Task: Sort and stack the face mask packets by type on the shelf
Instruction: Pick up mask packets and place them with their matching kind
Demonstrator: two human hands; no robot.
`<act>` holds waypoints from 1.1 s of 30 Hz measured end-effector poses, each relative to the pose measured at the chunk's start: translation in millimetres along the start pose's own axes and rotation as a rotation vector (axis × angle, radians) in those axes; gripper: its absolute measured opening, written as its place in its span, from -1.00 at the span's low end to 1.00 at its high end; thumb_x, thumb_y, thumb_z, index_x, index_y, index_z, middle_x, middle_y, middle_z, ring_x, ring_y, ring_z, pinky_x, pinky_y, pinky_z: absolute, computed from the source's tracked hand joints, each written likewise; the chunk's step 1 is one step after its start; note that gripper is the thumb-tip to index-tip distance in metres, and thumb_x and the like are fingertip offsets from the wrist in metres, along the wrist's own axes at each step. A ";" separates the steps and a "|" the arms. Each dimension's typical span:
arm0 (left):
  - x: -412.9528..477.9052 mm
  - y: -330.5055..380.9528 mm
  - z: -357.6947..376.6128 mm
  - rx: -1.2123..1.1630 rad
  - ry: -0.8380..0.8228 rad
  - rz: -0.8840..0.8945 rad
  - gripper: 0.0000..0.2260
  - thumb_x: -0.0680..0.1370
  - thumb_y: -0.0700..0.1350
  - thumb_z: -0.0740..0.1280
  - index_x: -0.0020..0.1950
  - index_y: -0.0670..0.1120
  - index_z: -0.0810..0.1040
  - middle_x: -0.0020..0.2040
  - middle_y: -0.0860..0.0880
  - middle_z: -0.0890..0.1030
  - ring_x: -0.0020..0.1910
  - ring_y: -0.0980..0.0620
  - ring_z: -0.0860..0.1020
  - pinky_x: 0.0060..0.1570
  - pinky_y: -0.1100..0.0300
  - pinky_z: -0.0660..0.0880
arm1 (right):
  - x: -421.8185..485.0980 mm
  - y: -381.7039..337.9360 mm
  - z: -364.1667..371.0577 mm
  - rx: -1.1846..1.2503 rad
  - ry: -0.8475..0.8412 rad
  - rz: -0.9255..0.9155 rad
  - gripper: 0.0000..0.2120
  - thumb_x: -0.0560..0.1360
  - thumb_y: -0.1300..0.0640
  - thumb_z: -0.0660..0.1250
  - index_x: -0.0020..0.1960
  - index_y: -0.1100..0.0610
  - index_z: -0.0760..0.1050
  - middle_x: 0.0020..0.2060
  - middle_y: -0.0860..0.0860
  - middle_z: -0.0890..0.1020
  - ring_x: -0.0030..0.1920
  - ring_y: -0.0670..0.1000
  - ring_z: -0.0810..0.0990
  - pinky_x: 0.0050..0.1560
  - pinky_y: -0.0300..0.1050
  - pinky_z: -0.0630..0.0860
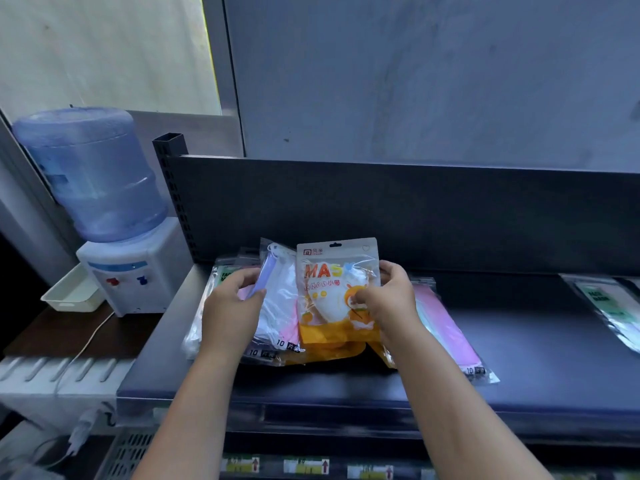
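Note:
On the dark shelf (346, 382) my right hand (388, 299) pinches an orange and white packet marked MASK (332, 289), holding it upright by its right side. My left hand (232, 303) grips a clear packet of white and pink masks (280, 306) just left of it, tilted up. Under my left hand lies a green-labelled packet (221, 275). A pink and pale green packet (446, 327) lies flat to the right of my right hand. More orange packets (332, 348) lie beneath the raised one.
A green-labelled packet (609, 306) lies at the shelf's far right. A water dispenser (128, 278) with a blue bottle (90, 174) stands left of the shelf, beside a white tray (69, 292). The shelf's dark back panel (415, 216) rises behind the packets.

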State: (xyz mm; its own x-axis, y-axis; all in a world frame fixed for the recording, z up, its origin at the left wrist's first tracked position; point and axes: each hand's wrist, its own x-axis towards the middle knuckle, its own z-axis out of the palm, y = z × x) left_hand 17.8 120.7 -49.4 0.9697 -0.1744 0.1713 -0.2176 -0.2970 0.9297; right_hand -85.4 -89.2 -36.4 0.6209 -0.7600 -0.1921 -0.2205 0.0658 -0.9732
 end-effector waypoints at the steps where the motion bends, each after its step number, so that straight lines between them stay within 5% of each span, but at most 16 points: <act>1: 1.2 1.8 0.4 -0.036 -0.013 -0.022 -0.72 0.56 -0.26 0.40 0.20 0.03 0.69 0.11 0.13 0.70 0.19 0.02 0.63 0.23 0.01 0.56 | -2.1 -0.2 -1.6 0.004 -0.025 -0.012 -0.28 0.33 0.51 0.49 0.30 -0.06 0.40 0.11 -0.05 0.64 0.09 0.04 0.67 -0.01 0.06 0.72; 4: 1.5 12.1 2.9 -0.185 -0.055 -0.110 -0.72 0.55 -0.30 0.38 0.05 0.07 0.71 0.04 0.06 0.73 0.12 -0.03 0.68 0.10 -0.04 0.64 | -5.3 -0.7 -7.4 0.051 -0.048 0.032 -0.40 0.35 0.52 0.50 0.24 0.09 0.43 0.07 -0.02 0.66 0.04 0.08 0.69 -0.10 0.11 0.73; 8: -2.5 31.1 11.1 -0.342 -0.063 -0.179 -0.68 0.55 -0.41 0.33 0.03 -0.01 0.71 -0.01 -0.04 0.75 0.00 -0.08 0.72 0.00 -0.05 0.70 | 0.1 -4.6 -26.2 0.293 -0.087 0.222 -0.58 0.31 0.53 0.54 0.12 0.29 0.64 -0.05 0.27 0.76 -0.08 0.33 0.77 -0.13 0.32 0.72; 15: -17.1 66.0 52.7 -0.414 -0.069 -0.255 -0.59 0.51 -0.51 0.17 0.09 -0.14 0.67 -0.02 -0.13 0.72 -0.17 -0.08 0.67 -0.16 0.04 0.63 | 11.3 -1.1 -83.0 0.238 -0.012 -0.067 -0.62 0.51 0.35 0.48 0.24 0.05 0.55 0.06 0.09 0.71 0.02 0.12 0.76 -0.26 0.06 0.73; 18: -38.7 86.6 86.9 -0.456 -0.092 -0.240 -0.65 0.53 -0.51 0.23 0.07 -0.15 0.66 -0.07 -0.08 0.71 -0.24 -0.03 0.67 -0.19 0.06 0.62 | 22.4 8.6 -122.6 0.284 0.017 -0.041 -0.69 0.55 0.33 0.46 0.24 0.08 0.58 0.03 0.09 0.75 0.00 0.14 0.78 -0.14 0.21 0.75; 23: -80.0 119.6 164.7 -0.476 -0.086 -0.226 -0.60 0.50 -0.53 0.16 0.04 -0.13 0.65 -0.07 -0.10 0.70 -0.27 0.02 0.69 -0.36 0.14 0.64 | 39.3 25.1 -219.0 0.305 0.014 -0.033 -0.75 0.57 0.29 0.45 0.23 0.11 0.62 0.04 0.10 0.78 0.01 0.12 0.79 -0.02 0.18 0.74; 29: -146.6 163.5 270.7 -0.511 -0.070 -0.300 -0.68 0.50 -0.48 0.17 -0.03 -0.17 0.63 -0.19 -0.16 0.66 -0.45 0.05 0.60 -0.51 0.23 0.50 | 52.3 30.5 -349.7 0.306 0.030 -0.036 -0.75 0.60 0.29 0.41 0.25 0.11 0.61 0.04 0.10 0.78 0.01 0.15 0.78 -0.18 0.01 0.74; 33: -184.8 175.8 325.3 -0.559 -0.096 -0.349 -0.64 0.48 -0.49 0.15 -0.02 -0.18 0.65 -0.14 -0.22 0.66 -0.27 -0.13 0.59 -0.27 0.08 0.56 | 57.7 43.3 -413.9 0.297 0.038 -0.006 -0.75 0.60 0.27 0.42 0.25 0.09 0.60 0.04 0.11 0.78 -0.01 0.15 0.79 -0.17 0.03 0.74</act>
State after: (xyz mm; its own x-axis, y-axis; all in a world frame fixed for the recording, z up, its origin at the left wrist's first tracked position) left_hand -235.8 -204.6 -23.7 0.9530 -0.2466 -0.1760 0.2227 0.1762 0.9588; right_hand -370.4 -397.9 -37.2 0.5915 -0.7843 -0.1871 0.0165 0.2437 -0.9697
